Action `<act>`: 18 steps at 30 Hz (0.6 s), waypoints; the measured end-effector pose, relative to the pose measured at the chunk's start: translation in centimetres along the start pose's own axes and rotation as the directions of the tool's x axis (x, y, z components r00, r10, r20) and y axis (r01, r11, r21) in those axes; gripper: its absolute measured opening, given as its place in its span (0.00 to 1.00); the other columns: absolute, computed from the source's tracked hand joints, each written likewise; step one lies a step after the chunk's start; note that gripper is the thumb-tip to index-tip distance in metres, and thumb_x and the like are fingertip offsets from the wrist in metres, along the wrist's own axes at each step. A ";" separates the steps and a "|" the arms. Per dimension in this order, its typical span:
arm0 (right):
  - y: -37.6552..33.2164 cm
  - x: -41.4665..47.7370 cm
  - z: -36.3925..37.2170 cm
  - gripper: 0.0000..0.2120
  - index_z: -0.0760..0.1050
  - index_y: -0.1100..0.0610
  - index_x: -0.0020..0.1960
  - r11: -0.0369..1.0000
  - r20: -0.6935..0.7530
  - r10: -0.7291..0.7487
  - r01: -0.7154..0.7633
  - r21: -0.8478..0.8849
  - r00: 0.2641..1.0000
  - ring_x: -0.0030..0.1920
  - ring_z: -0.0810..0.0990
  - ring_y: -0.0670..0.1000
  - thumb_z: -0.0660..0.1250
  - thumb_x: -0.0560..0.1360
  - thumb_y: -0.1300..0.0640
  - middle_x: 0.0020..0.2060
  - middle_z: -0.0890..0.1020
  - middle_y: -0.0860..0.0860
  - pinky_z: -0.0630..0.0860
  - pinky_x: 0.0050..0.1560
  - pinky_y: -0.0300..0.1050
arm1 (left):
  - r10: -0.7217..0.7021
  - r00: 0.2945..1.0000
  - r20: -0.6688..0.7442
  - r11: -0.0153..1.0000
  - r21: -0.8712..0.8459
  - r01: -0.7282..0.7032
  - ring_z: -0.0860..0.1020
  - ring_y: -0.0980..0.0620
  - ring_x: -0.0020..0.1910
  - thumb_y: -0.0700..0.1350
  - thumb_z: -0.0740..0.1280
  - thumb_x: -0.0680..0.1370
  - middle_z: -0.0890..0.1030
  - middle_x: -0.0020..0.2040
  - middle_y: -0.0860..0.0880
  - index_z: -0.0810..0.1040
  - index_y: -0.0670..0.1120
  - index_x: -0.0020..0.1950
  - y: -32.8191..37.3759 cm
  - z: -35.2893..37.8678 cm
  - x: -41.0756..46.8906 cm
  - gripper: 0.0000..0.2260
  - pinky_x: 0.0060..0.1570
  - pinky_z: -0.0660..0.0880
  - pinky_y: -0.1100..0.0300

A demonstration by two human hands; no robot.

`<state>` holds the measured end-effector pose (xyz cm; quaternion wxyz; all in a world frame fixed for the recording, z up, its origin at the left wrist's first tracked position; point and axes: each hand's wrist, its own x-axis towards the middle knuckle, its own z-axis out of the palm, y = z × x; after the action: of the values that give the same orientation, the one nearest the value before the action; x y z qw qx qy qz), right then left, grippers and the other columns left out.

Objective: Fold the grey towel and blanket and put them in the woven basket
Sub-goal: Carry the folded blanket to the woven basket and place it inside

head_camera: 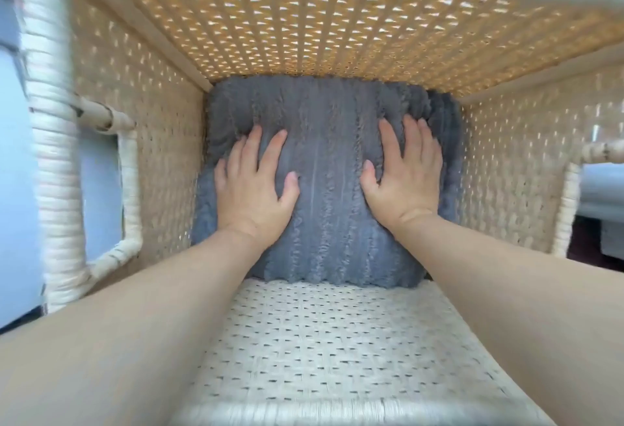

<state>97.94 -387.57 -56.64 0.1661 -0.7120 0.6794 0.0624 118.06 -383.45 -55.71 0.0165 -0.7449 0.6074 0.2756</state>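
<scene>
Grey bundle [324,142] of folded fluffy fabric, down at the very bottom of the woven basket [162,155], dead centre of the frame. Can't tell towel from blanket tbh, though a second darker fold peeking out at its upper right edge. Left hand [255,186] flat on the left half, palm down, fingers straight and spread wide, thumb angled inward. Right hand [405,179] same deal on the right half, mirrored, fingers splayed and sunk a bit into the pile. Pressing, not gripping anything. Both bare forearms reaching in from the lower corners of the frame, over the near rim [337,408] along the bottom edge. Basket walls tight on all four sides of the bundle, with the far wall [337,27] at the top of the frame glowing orange from light through the weave. Wrapped loop handle [130,182] outside at left, another handle [570,189] at the right edge. Blurry pale blue beyond, far left.
</scene>
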 end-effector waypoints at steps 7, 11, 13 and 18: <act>-3.8 0.6 -9.0 0.05 0.73 0.53 0.44 0.777 0.059 0.427 -0.399 0.487 0.902 0.43 0.74 0.53 0.64 0.72 0.52 0.42 0.76 0.51 0.68 0.43 0.46 | -0.340 0.938 0.073 0.729 -0.609 0.312 0.71 0.54 0.34 0.47 0.67 0.75 0.73 0.36 0.51 0.71 0.49 0.39 3.2 -8.5 -0.9 0.07 0.35 0.67 0.71; -4.4 2.9 -12.1 0.11 0.60 0.52 0.32 0.070 0.655 0.388 -0.730 0.680 0.648 0.20 0.52 0.48 0.59 0.67 0.63 0.23 0.56 0.47 0.52 0.23 0.36 | -0.212 0.601 0.771 -0.082 -0.626 0.775 0.51 0.55 0.19 0.39 0.60 0.71 0.54 0.24 0.53 0.58 0.50 0.29 4.2 -11.5 2.0 0.15 0.17 0.48 0.67; -3.9 3.8 -12.0 0.13 0.53 0.50 0.32 -0.031 0.777 0.303 -0.809 0.587 0.552 0.22 0.47 0.48 0.55 0.65 0.64 0.23 0.52 0.47 0.49 0.23 0.34 | -0.167 0.554 0.816 -0.171 -0.577 0.799 0.50 0.55 0.19 0.39 0.58 0.69 0.52 0.23 0.54 0.55 0.51 0.25 4.0 -12.0 4.1 0.17 0.18 0.47 0.68; -3.2 5.0 -7.8 0.16 0.49 0.48 0.28 0.005 0.839 0.279 -0.874 0.486 0.468 0.24 0.45 0.49 0.53 0.64 0.63 0.21 0.51 0.47 0.46 0.24 0.35 | -0.275 0.490 0.827 -0.127 -0.536 0.834 0.50 0.54 0.18 0.39 0.57 0.69 0.53 0.22 0.54 0.52 0.52 0.27 2.8 -8.2 7.8 0.17 0.19 0.46 0.70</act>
<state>100.34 -394.77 -50.45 0.6575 -0.0596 0.7480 -0.0687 119.61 -394.11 -51.25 -0.1735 -0.6789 -0.1284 0.7018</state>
